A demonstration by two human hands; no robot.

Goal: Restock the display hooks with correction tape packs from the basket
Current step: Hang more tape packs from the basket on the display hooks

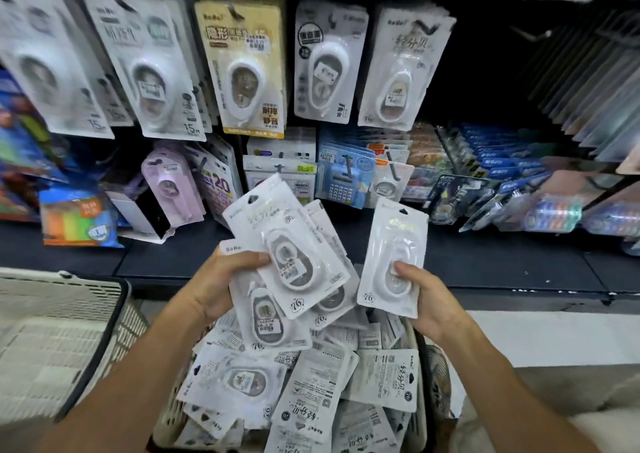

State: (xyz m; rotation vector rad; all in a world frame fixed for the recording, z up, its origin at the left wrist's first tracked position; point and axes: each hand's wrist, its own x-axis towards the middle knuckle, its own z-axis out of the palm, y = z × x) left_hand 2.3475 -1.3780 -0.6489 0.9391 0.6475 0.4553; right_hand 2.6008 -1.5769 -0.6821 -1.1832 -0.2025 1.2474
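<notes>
My left hand (221, 279) grips a fanned stack of white correction tape packs (294, 251) above the basket. A single white pack (393, 255) stands upright in my right hand (424, 303), pinched at its lower edge with the thumb on the front. Below both hands a basket (420, 414) is piled with several more packs (311, 390), lying face up and face down. On the display above, matching white packs (403, 68) hang from a hook in the top row, right of the other tape packs. An empty hook (531, 35) juts out further right.
A second, cream basket (69, 328) with a dark rim sits at the lower left. The top row holds other tape packs (246, 64) on hooks. Lower hooks and a dark shelf (485, 262) carry calculators, tapes and pens.
</notes>
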